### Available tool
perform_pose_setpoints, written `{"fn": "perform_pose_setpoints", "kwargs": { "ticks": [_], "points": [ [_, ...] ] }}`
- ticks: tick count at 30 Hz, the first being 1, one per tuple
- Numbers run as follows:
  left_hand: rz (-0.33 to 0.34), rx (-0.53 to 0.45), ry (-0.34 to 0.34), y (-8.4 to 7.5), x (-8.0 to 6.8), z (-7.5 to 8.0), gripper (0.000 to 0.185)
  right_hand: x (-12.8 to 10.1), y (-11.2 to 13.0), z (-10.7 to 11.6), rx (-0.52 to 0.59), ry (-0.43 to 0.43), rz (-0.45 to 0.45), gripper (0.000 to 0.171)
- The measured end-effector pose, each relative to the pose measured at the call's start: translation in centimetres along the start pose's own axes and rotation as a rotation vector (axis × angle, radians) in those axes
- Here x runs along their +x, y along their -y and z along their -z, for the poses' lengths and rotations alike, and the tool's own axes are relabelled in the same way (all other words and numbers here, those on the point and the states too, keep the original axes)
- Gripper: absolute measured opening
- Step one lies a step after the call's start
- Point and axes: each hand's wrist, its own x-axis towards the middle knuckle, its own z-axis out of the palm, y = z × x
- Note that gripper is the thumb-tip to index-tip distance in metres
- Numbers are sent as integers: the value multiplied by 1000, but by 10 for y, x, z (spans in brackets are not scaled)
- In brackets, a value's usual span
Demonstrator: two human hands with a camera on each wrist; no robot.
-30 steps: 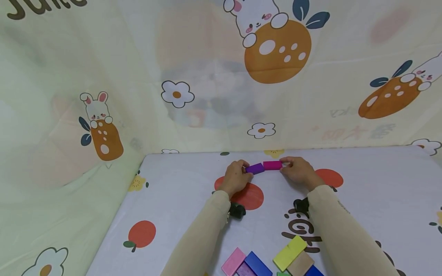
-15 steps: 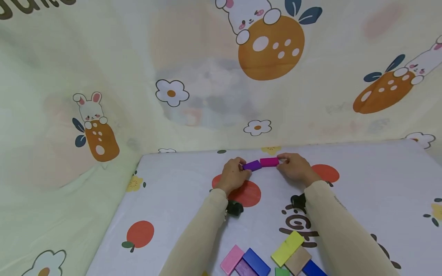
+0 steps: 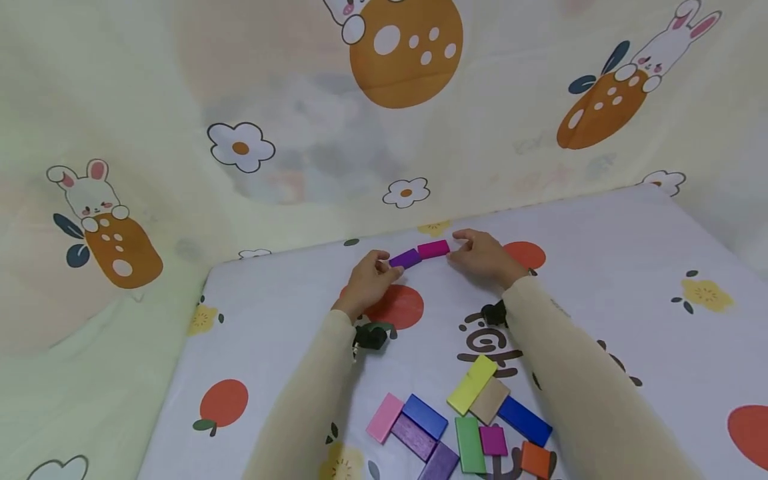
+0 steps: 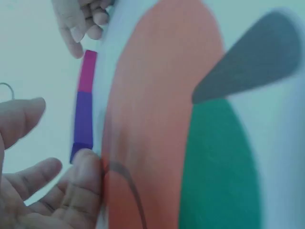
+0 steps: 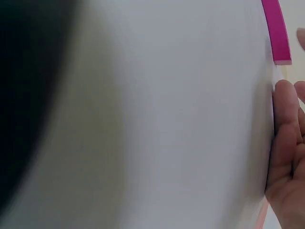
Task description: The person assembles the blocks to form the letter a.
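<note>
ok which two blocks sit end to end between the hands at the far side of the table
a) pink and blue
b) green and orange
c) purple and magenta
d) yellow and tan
c: the purple block and the magenta block lie end to end, with the left hand at the purple end and the right hand near the magenta end; the other colours lie in the pile nearer the person.

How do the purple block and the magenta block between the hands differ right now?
The purple block is darker, sits on the left and is touched by the left hand; the magenta block is brighter, sits on the right, nearest the right hand. Contact there is unclear. Both are similar oblong blocks, placed end to end in a row on the table.
</note>
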Motion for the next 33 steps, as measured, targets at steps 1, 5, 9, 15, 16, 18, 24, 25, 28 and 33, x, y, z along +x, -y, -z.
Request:
{"fn": "perform_pose_setpoints", "kwargs": {
  "ticks": [1,5,9,15,16,18,24,25,28,33],
  "points": [
    [9,1,10,0,-4,3,53,-2,-1,1,18,2,2,62],
    [-7,24,39,9,-25,12,49,-20,-10,1,42,17,21,62],
    [-109,62,76,23,-50,18,44,-54,-18,-5,-30,40,112,55],
    [-257,119,212,28,-89,23,36,-108,-17,-15,-167,136,229,43],
    [-274,154,239,27,-96,24,35,-116,-15,-16,-190,151,247,41],
    [-317,245,290,23,-108,25,35,-129,-11,-19,-213,179,277,38],
    [-395,407,407,10,-132,10,41,-156,-6,-24,-263,220,272,41],
    [-402,418,420,9,-135,7,41,-159,-6,-25,-278,225,279,42],
    [-417,455,455,7,-144,1,44,-164,-3,-31,-323,240,293,46],
    [-444,578,441,10,-157,-6,47,-167,7,-43,-424,235,316,52]
  ]
}}
